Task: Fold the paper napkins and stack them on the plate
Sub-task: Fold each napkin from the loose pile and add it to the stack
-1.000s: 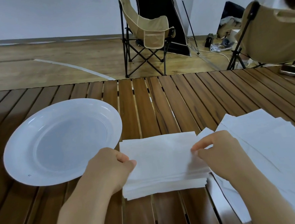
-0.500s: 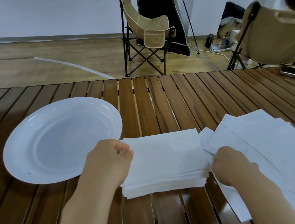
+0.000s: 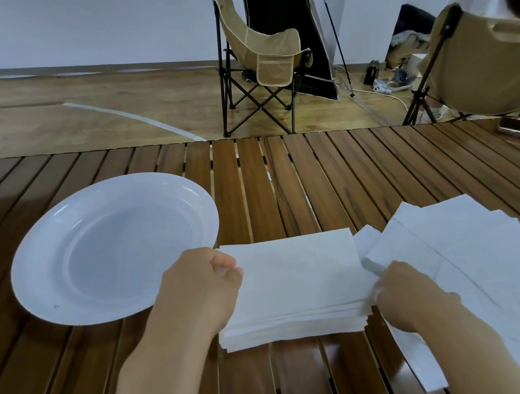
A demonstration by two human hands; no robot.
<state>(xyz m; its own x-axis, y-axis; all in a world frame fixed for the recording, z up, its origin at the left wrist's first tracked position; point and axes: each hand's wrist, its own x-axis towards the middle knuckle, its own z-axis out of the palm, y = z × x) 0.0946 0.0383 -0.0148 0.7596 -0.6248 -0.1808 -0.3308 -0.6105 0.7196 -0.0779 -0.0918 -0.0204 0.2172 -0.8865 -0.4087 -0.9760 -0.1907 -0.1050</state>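
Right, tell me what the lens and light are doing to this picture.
Head view: wide-angle lens bows the table slats and far edge outward; soft, even light, faint sheen on the plate rim; both hands and the folded napkin stack are fairly sharp; corners darken slightly.

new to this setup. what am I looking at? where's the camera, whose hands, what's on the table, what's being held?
There is no robot here: a person works with bare hands, and the single camera sits on their head, looking forward and down. The wide lens bends straight lines.

On the slatted wooden table lie a white plate with nothing on it, a stack of folded napkins in the middle, and a loose pile of unfolded napkins to the right.

The left hand grips the stack's left edge. The right hand is at its right edge, fingers curled; whether it grips the stack or a loose sheet is unclear.

Behind are two folding chairs and another person.
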